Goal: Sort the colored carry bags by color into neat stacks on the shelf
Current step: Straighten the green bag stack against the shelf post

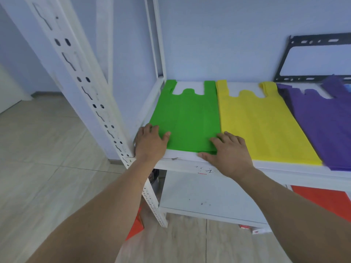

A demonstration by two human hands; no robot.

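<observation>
Head view: green bags (187,118) lie flat at the left end of the white shelf (190,164), yellow bags (260,122) just beside them, purple bags (321,120) farther right. The left hand (150,143) rests fingers extended on the green stack's near-left corner; the right hand (229,150) presses flat on its near-right corner, gripping nothing

White upright post (106,118) crowds left hand (150,143) fingers' outer side; bare shelf (190,86) strip beyond fingertips, past green bags (188,118).
</observation>
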